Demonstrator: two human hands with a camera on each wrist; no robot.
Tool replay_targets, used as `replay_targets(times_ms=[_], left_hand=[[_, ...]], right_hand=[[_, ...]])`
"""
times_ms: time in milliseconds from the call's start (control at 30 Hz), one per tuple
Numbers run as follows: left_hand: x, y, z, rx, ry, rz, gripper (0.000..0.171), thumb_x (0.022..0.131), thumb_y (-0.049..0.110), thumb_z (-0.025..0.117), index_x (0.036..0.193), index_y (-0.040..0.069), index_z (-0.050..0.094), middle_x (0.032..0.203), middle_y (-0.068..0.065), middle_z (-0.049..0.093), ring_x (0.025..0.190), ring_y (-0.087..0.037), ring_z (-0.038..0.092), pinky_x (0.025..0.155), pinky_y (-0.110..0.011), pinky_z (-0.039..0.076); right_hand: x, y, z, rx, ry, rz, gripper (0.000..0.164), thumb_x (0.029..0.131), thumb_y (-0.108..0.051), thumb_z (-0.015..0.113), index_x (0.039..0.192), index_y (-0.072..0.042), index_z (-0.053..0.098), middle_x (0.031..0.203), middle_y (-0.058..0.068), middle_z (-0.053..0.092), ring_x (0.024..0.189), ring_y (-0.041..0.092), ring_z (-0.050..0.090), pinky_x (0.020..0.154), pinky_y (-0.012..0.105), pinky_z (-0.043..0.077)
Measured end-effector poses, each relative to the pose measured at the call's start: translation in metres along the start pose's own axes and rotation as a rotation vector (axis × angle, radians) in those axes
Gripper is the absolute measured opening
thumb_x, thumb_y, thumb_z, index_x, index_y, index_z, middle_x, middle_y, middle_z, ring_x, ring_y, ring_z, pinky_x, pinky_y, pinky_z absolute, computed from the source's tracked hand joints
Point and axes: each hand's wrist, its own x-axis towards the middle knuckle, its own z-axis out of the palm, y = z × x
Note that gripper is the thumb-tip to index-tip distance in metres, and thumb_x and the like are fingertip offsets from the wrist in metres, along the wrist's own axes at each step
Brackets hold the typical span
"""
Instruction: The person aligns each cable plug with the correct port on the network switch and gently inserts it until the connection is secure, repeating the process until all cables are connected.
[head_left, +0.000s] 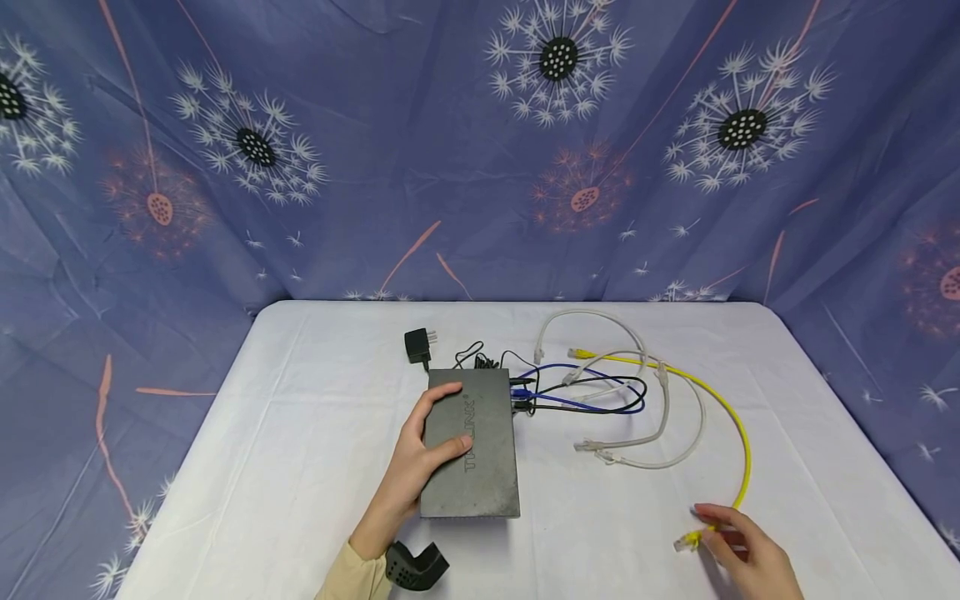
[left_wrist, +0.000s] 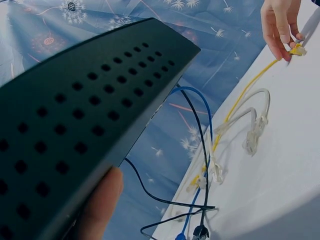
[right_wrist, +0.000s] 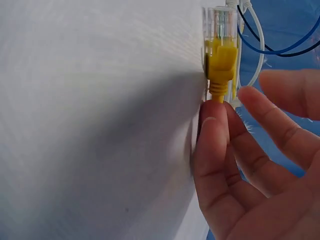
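Observation:
A dark grey TP-Link network switch (head_left: 480, 492) is in my left hand (head_left: 427, 454), which grips its left side with thumb and index finger across the top. In the left wrist view the vented side of the switch (left_wrist: 100, 100) fills the left, with one fingertip at its lower edge. Blue and black cables (head_left: 570, 400) run from ports on its right side. Near the front right, my right hand (head_left: 742, 554) pinches a yellow network cable (head_left: 744, 450) just behind its clear plug (right_wrist: 221, 25). That plug lies close against the white cloth.
Several grey network cables (head_left: 667, 462) lie loosely right of the switch, crossing the yellow one. A black power adapter (head_left: 417, 345) with prongs sits behind the switch. Blue patterned curtain (head_left: 405, 167) surrounds the white table (head_left: 285, 467). A black mount (head_left: 416, 568) is on the left wrist.

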Motion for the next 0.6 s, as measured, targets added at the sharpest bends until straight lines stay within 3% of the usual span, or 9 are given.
replay_targets(times_ms=[600], left_hand=[[-0.0005, -0.0016, -0.0007, -0.006, -0.01, 0.0, 0.063, 0.081, 0.008, 0.071, 0.137, 0.026, 0.048, 0.132, -0.01, 0.043, 0.111, -0.031, 0.043, 0.085, -0.044, 0.041]], right_hand=[[0.0027, -0.0016, 0.0019, 0.042, 0.03, 0.004, 0.026, 0.087, 0.0, 0.06, 0.113, 0.003, 0.064, 0.088, 0.004, 0.068, 0.069, 0.0, 0.058, 0.062, 0.022, 0.048]])
